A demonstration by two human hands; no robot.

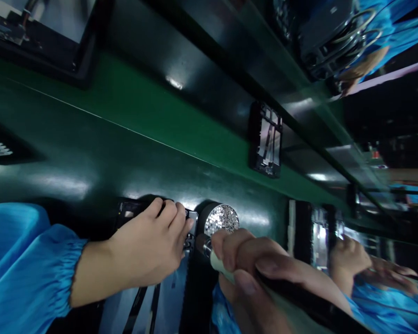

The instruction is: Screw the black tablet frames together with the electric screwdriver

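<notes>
My left hand [148, 246] lies over the upper edge of an opened electronic device [170, 297], its fingers curled down onto it. Dark strips cross the device's pale blue-grey face, and the hand hides much of its top. In my right hand [251, 264] is a screwdriver [218, 264] with a pale front grip and a black rear body, probably a powered one. Its metal nose points at a round dish [204, 218] of small shiny screws, right of the device. The tip is hidden against the dish's near rim, so I cannot tell whether it touches the screws.
Another opened device [269, 139] in a black holder rests on the green conveyor strip [142, 116]. A larger black-framed unit [80, 51] is at upper left. A co-worker's hands [351, 260] work near more devices [319, 236] at right. Another person's arm [365, 65] shows across the line.
</notes>
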